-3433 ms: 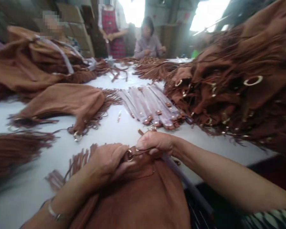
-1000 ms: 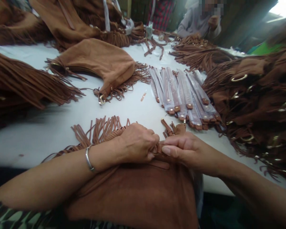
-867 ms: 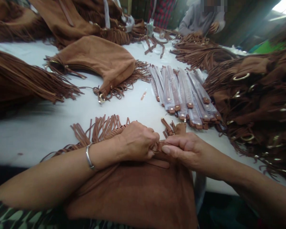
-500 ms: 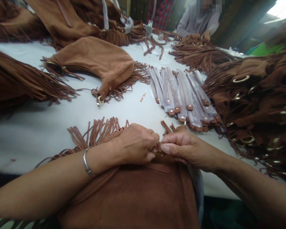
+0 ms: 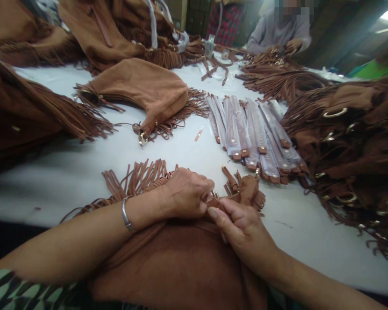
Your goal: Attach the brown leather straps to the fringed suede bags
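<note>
A brown fringed suede bag lies in front of me on the table's near edge, its fringe spread out beyond my left forearm. My left hand is closed at the bag's upper end, beside a small metal ring. Between thumb and fingers, my right hand pinches a brown strap piece at that ring. The fingertips of both hands nearly meet, and what the left fingers grip is partly hidden. Just past my right hand, the bag's other end shows with a gold clasp.
Plastic-wrapped straps lie in a row on the white table. Another suede bag rests beyond my left hand. Piled fringed bags stand at the right, more at the left. A co-worker handles fringed pieces across the table.
My right hand has shifted down and left, uncovering the bag's end with the clasp. The left hand stays at the ring. The whole view has moved slightly.
</note>
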`<state>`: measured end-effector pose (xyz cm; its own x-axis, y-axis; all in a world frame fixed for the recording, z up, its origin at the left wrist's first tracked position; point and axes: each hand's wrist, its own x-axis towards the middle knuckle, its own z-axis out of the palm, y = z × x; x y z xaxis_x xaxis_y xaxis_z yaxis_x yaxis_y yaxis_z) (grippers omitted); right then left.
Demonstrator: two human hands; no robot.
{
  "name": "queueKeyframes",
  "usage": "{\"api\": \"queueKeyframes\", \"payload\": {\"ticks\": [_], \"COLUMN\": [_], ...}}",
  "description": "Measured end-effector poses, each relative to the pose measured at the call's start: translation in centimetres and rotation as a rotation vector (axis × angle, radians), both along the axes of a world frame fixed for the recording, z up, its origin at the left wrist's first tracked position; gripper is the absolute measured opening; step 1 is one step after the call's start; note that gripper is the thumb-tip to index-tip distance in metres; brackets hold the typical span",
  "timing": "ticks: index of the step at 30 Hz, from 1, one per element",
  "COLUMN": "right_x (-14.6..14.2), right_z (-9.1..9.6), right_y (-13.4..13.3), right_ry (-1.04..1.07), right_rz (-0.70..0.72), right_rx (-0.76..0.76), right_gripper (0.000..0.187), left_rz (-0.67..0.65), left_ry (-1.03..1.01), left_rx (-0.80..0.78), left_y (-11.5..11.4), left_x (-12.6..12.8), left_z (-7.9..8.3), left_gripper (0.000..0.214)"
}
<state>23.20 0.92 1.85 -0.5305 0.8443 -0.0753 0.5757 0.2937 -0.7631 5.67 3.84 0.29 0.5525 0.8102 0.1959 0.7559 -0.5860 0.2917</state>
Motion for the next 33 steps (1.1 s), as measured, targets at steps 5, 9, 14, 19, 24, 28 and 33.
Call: {"api": "queueKeyframes", "payload": {"ticks": [5,9,14,19,24,28,33], "right_x": [0.2,1.1,1.2,1.2,1.3,0.3,-1.5], "right_z": [-0.4,1.4,3.5,3.1,2.8,3.3,3.9], "right_y": [0.6,3.7,7.9,9.4,10.5,11.7,12.5], "right_ry": [0.054,0.150,-0.066,-0.030,0.126,0.289,0.423], "right_rz": [-0.006,0.175,0.595,0.508,0.332,0.244,0.216], "right_rx": [-0.078,-0.458,-0.704,-0.736,-0.710,-0.760,-0.877], "right_gripper": [0.036,0.043,0.044,0.045,0.044,0.033,0.026], "left_rz": [0.100,0.013,-0.192,0.020,0.221,0.492,0.527], "left_ry": [0.032,0.113,0.232,0.229,0.302,0.326,-0.032], "left_rx": [-0.042,-0.004,0.070,-0.004,-0.047,-0.162,-0.405], "left_y": [-0.1,-0.3,-0.5,-0.8,-2.9,-6.7,-7.9], "left_x": [0.1,0.1,0.2,-0.2,-2.3,-4.2,-9.4], "left_z": [0.6,1.1,1.1,2.5,4.2,4.4,4.4], "left_gripper": [0.015,0.017,0.016,0.022,0.075,0.077,0.038]}}
